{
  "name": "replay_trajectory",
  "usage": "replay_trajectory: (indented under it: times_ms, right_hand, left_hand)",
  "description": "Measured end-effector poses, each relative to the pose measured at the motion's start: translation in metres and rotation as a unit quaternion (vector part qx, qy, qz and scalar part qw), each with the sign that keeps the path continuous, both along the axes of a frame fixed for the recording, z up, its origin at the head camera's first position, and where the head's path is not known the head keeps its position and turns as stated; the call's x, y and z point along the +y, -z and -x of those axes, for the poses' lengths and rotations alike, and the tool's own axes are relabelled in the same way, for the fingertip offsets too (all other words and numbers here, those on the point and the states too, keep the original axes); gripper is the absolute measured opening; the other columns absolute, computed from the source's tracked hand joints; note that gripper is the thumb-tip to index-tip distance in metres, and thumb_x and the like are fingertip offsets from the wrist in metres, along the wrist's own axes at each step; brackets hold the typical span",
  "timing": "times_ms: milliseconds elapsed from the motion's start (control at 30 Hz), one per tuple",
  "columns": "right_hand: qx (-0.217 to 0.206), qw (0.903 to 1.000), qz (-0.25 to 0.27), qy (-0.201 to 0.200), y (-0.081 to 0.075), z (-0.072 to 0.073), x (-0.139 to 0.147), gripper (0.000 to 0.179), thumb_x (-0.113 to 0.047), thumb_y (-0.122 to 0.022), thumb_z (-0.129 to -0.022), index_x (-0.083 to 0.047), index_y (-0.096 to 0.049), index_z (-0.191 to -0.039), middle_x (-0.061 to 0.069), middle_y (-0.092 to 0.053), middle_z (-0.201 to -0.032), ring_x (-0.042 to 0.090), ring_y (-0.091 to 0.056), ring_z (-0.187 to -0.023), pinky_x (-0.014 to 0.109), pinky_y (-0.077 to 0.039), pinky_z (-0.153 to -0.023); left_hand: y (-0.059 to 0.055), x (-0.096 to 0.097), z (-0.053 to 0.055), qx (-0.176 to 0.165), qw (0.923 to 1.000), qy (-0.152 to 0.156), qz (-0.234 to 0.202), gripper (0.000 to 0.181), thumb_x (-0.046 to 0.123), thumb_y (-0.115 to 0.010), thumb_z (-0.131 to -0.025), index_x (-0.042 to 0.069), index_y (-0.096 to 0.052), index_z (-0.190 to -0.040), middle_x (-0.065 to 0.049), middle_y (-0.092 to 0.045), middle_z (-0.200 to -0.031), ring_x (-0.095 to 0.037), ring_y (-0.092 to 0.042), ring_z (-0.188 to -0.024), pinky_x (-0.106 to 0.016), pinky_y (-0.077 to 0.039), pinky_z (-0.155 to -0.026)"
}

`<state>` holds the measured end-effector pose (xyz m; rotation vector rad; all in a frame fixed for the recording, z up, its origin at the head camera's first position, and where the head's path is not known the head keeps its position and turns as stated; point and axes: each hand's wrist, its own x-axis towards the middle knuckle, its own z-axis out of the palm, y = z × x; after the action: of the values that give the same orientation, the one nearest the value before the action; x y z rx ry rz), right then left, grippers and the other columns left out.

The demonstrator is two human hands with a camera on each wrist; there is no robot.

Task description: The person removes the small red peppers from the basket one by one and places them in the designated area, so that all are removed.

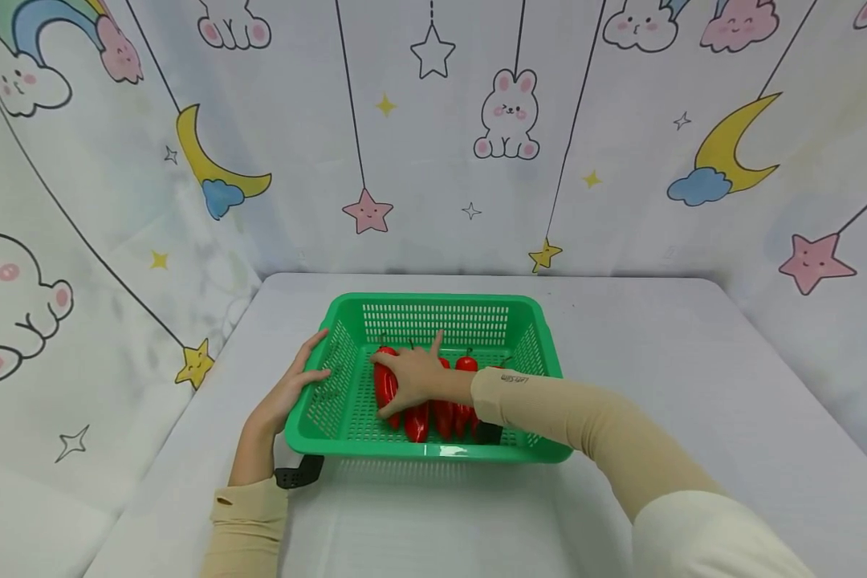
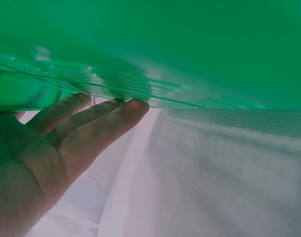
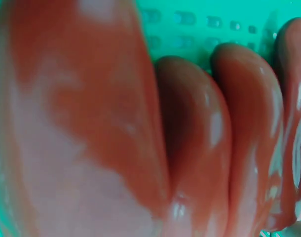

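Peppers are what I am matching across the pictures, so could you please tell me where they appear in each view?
Head: peppers in a row below centre, partly hidden by the right hand.
Left wrist: none visible.
Right wrist: large, from left edge to right edge.
Shared landmark: the basket, below centre in head, across the top in left wrist, behind the peppers in right wrist.

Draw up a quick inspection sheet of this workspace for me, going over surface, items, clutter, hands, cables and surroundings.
Surface: white tabletop under the basket.
Job's things: green basket with slotted walls; several red peppers lie side by side inside.
Clutter: nothing seen.
Hands: left hand holds the basket's left rim; right hand is at the leftmost pepper, grip unclear.
Cables: nothing seen.
Surroundings: pale backdrop with cartoon prints.
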<state>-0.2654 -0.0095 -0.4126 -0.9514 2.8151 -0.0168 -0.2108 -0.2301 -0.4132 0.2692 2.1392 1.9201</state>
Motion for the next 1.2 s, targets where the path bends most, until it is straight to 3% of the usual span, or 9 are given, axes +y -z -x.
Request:
replay_trajectory:
  times_ms: [200, 567, 733, 867, 967, 1200]
  right_hand:
    - [-0.004, 1.0, 0.009, 0.002, -0.011, 0.0, 0.004, 0.089, -0.069, -0.065, -0.062, -0.037, -0.032, -0.139, 0.001, -0.052, -0.126, 0.023, -0.045, -0.12, 0.076, -0.001, -0.085]
    - [0.0, 0.9995, 0.032, -0.004, -0.019, 0.0, 0.011, 0.09, -0.067, -0.066, -0.061, -0.037, -0.031, -0.139, 0.002, -0.051, -0.127, 0.021, -0.044, -0.119, 0.073, -0.011, -0.09]
    - [-0.006, 0.9986, 0.052, -0.005, -0.025, 0.0, 0.016, 0.09, -0.063, -0.068, -0.063, -0.036, -0.031, -0.14, 0.005, -0.049, -0.126, 0.023, -0.049, -0.111, 0.062, -0.029, -0.092]
    - [-0.011, 0.9973, 0.072, -0.01, -0.03, -0.002, 0.02, 0.089, -0.06, -0.069, -0.065, -0.034, -0.03, -0.14, 0.006, -0.048, -0.125, 0.02, -0.052, -0.103, 0.041, -0.047, -0.077]
    - [-0.024, 0.9951, 0.095, -0.012, -0.035, -0.003, 0.024, 0.087, -0.056, -0.071, -0.065, -0.033, -0.032, -0.139, 0.007, -0.049, -0.121, 0.018, -0.052, -0.098, 0.032, -0.05, -0.065]
    - [-0.067, 0.9855, 0.155, -0.018, -0.047, -0.006, 0.036, 0.086, -0.044, -0.077, -0.065, -0.027, -0.034, -0.138, 0.008, -0.046, -0.118, 0.019, -0.049, -0.099, 0.029, -0.049, -0.069]
  left_hand:
    - [0.0, 0.0, 0.0, 0.003, 0.9999, -0.002, 0.01, 0.065, 0.015, -0.038, -0.096, 0.029, -0.002, -0.148, -0.013, 0.002, -0.15, -0.043, -0.023, -0.127, -0.047, -0.04, -0.085]
    - [0.0, 0.001, -0.001, -0.003, 1.0, 0.0, 0.003, 0.066, 0.015, -0.039, -0.095, 0.03, -0.002, -0.148, -0.013, 0.003, -0.15, -0.044, -0.025, -0.126, -0.048, -0.041, -0.084]
    - [-0.001, 0.0, -0.001, -0.004, 1.0, -0.001, 0.001, 0.066, 0.015, -0.039, -0.095, 0.03, -0.002, -0.148, -0.013, 0.002, -0.15, -0.043, -0.025, -0.125, -0.048, -0.041, -0.084]
    - [-0.001, -0.001, 0.0, -0.002, 1.0, -0.001, 0.0, 0.066, 0.015, -0.04, -0.095, 0.03, -0.002, -0.148, -0.012, 0.002, -0.15, -0.043, -0.026, -0.125, -0.046, -0.042, -0.083]
    - [0.0, -0.001, 0.0, -0.003, 1.0, 0.0, 0.001, 0.066, 0.016, -0.04, -0.095, 0.03, -0.002, -0.148, -0.012, 0.002, -0.15, -0.043, -0.026, -0.124, -0.046, -0.042, -0.083]
    - [0.0, 0.001, 0.0, -0.003, 1.0, -0.002, 0.006, 0.067, 0.017, -0.041, -0.095, 0.029, -0.002, -0.148, -0.013, 0.002, -0.15, -0.041, -0.024, -0.126, -0.045, -0.041, -0.084]
